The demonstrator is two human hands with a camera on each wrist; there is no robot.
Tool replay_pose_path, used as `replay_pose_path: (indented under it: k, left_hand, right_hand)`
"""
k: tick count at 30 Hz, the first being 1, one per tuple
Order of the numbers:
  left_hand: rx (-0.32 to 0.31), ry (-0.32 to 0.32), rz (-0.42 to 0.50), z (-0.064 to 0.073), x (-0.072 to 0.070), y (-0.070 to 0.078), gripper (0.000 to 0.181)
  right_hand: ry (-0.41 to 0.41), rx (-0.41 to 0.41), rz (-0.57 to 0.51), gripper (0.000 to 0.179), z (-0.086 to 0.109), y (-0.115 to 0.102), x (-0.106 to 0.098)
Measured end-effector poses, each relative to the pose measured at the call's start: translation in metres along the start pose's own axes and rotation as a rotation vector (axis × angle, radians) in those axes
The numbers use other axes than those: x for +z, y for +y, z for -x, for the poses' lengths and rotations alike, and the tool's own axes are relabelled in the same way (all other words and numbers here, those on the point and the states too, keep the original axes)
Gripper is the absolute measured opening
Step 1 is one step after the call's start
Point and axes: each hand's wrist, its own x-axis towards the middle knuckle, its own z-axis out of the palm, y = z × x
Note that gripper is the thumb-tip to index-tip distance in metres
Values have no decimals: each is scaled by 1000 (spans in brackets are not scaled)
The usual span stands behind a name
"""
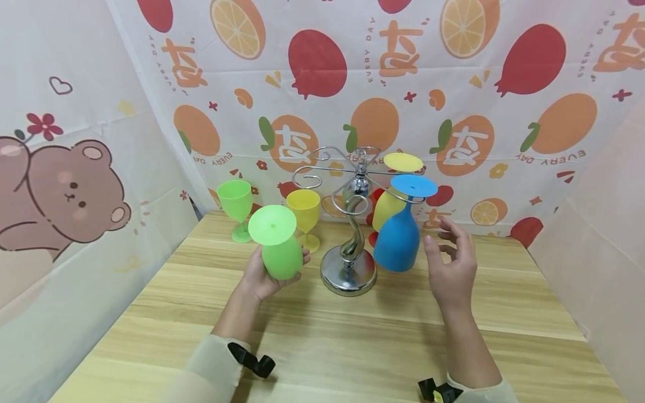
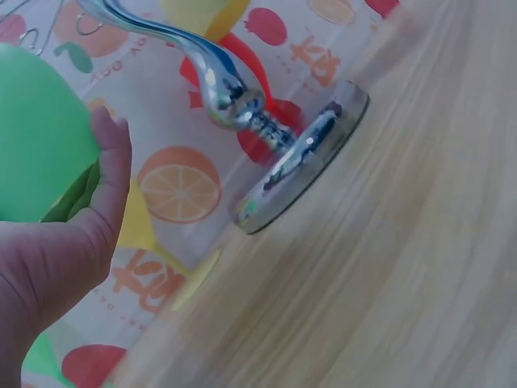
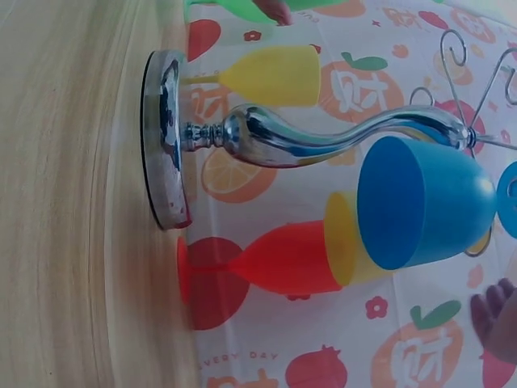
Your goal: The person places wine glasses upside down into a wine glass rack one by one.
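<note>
My left hand grips a light green goblet upside down by its bowl, with the foot on top. To its right stands a chrome goblet rack with curled wire arms. A blue goblet hangs inverted from the rack's right side, its foot up at the wire. Behind it hangs an inverted yellow goblet, partly hidden. My right hand is just right of the blue goblet, apart from it, with relaxed, slightly bent fingers holding nothing.
Upright at the back left are another green goblet and a yellow goblet. A red goblet stands upright behind the hanging ones. Everything rests on a wooden table, with a fruit-print cloth behind.
</note>
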Motion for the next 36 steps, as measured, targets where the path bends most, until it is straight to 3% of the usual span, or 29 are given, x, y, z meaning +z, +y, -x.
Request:
replay_pose_path:
  k: [4,7,11,16,21,28,32,36]
  left_hand:
    - [38,-3,38,3,0,2,49]
    - [62,-3,64,3,4,4,48]
    - [77,-7,83,3,14,6,50]
    - [88,0,89,2,22,8,50]
    - [82,22,118,9,21,12,53]
    - [103,47,156,9,23,10,64]
    - [114,103,126,9,26,8,64]
    - [120,163,110,13,28,8,56]
  right_hand:
    - [157,-194,-71,28,4,-22,7]
    - [213,-391,-110,21,7,-26,15]
    - [161,-594,-109,31,14,-20,28]
    - [-18,-654,-113,30,27,-18,53]
    - [-256,-544,-71,24,41,-25,93]
    - [-524,-274,-52,59,50,-22,150]
    - [-636,-107,-58,80,56,-20,176]
    - [-690,-30,-83,93,64,-20,194]
